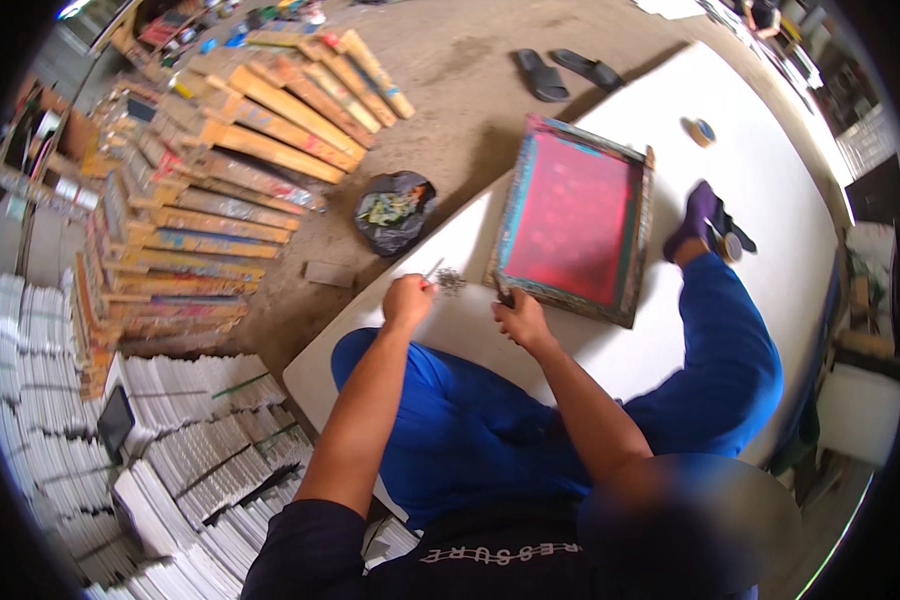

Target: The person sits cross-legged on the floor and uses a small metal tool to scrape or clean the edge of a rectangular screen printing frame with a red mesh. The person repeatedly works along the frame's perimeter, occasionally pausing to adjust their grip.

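My left hand (408, 301) is closed in a pinch beside a small heap of dark bits (451, 282) on the white surface. A thin, light sliver shows at its fingertips, too small to name. Close to the near left corner of a wooden screen-printing frame (637, 262), my right hand (523, 319) grips a small dark tool (505, 292); its exact kind is hard to make out. Red-pink mesh (575, 215) fills the frame, which lies flat with worn, paint-stained wood and teal edges along the mesh.
I sit on a white platform (740, 110) with a tape roll (703, 132) on it. A black bag of scraps (395, 212) stands on the floor, near many paint-stained wooden frames (260, 130). Black slippers (542, 75) lie beyond the platform; stacked white sheets (195, 380) stand at left.
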`<state>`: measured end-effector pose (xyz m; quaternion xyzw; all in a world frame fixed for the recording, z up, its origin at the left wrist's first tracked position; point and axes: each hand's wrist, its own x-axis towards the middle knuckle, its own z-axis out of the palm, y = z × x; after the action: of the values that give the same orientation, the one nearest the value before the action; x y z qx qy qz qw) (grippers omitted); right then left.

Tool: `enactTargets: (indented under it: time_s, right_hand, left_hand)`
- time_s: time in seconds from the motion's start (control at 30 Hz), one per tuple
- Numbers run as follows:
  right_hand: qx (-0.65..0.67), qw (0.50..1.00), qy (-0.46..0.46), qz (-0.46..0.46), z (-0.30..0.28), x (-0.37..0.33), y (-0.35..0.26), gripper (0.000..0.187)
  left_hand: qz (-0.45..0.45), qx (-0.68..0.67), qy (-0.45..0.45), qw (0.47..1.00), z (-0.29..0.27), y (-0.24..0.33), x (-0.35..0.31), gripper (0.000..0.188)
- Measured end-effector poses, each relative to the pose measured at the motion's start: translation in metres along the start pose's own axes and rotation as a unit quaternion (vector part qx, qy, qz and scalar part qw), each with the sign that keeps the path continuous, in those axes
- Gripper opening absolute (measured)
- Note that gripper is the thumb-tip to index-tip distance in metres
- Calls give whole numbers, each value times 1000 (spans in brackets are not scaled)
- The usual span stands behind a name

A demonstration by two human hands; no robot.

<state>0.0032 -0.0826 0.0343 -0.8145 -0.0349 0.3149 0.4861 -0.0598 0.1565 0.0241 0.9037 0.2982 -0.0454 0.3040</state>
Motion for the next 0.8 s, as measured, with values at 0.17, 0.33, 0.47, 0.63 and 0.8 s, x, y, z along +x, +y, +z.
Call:
enactTargets:
  time_s: [0.17, 0.33, 0.47, 0.63, 0.8]
  right_hand:
    - [122, 984, -99, 79, -16, -6, 0, 32]
    - [199, 965, -125, 118, -68, -40, 25, 38]
    - [182, 964, -135, 140, -116, -74, 59, 42]
    - [146, 969, -102, 170, -158, -98, 91, 39]
    - [168, 971, -70, 153, -159, -97, 95, 35]
  left_hand:
    - [53, -39, 32, 997, -5, -4, 0, 29]
    - [135, -11, 38, 990, 1, 8, -20, 27]
    - [163, 49, 2, 985, -3, 16, -33, 21]
    - [231, 91, 14, 969, 25, 46, -33, 29]
    - [242, 140, -41, 959, 57, 113, -63, 47]
